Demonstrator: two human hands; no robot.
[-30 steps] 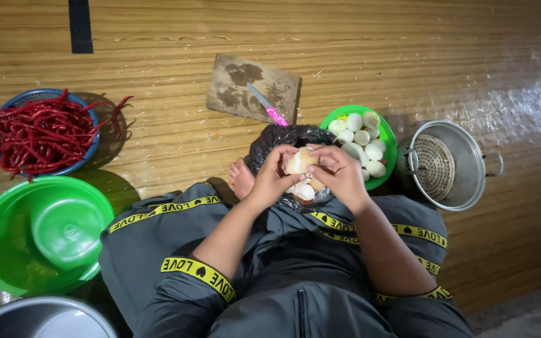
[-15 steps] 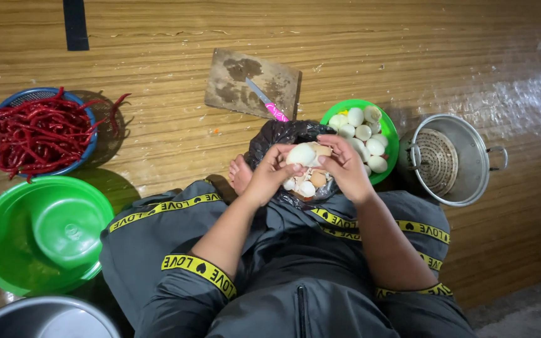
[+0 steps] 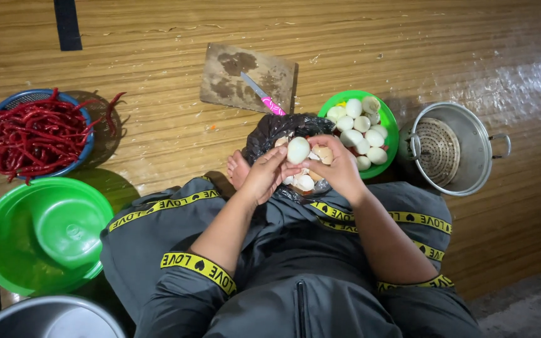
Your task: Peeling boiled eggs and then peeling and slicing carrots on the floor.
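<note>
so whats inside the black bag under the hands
Broken eggshell pieces lie in the black bag. Both hands, left hand and right hand, cover most of its opening, so anything deeper is hidden.

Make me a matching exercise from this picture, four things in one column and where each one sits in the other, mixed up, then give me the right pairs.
Things:
1. Red chillies
2. Peeled eggs
3. Pink-handled knife
4. Egg being peeled

Places:
A. On the wooden cutting board
B. Between the left hand and right hand, over the black bag
C. In the blue basket
D. In the small green bowl beside the metal pot

Pairs: 1-C, 2-D, 3-A, 4-B
</note>
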